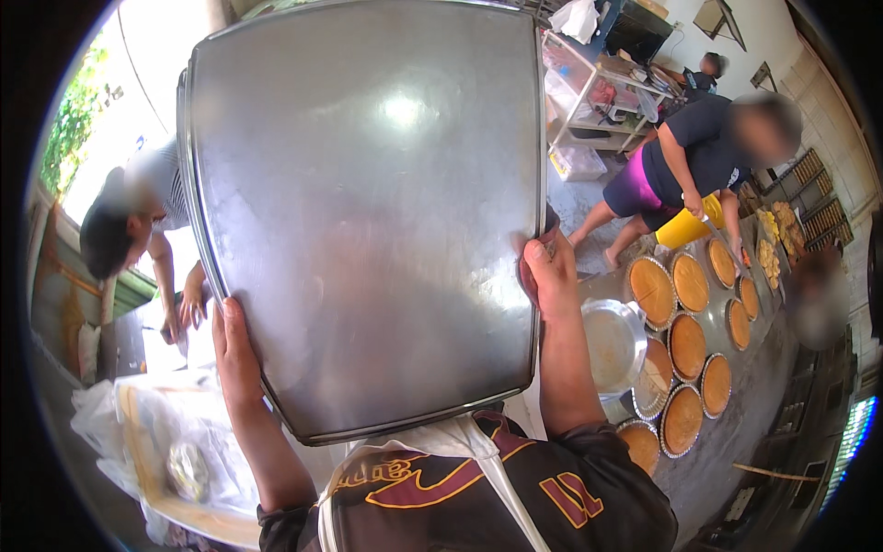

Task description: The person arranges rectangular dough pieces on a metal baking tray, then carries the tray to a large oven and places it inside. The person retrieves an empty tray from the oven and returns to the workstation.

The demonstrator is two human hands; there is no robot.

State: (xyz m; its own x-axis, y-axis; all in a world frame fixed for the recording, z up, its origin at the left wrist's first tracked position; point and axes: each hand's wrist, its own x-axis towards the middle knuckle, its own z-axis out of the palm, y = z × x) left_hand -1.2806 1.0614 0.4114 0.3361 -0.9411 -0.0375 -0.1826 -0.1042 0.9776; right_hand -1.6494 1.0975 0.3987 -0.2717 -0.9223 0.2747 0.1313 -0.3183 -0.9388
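A large grey metal baking tray [368, 202] fills the middle of the view, held up in front of my chest. Extra rims along its left side suggest more than one tray stacked together. My left hand [235, 354] is closed on its lower left edge, the thumb pressed against the rim. On the opposite edge, my right hand [554, 274] grips with the thumb on the face and the other fingers mostly hidden behind. Light and a dull reflection show on the bare metal.
Round golden cakes [687, 347] in foil pans cover the table at right, beside a metal pot [612, 345]. A person [685, 166] leans over it near a yellow bucket [688, 224]. Another person [138, 212] works at left. A plastic-lined wooden box [189, 451] stands lower left.
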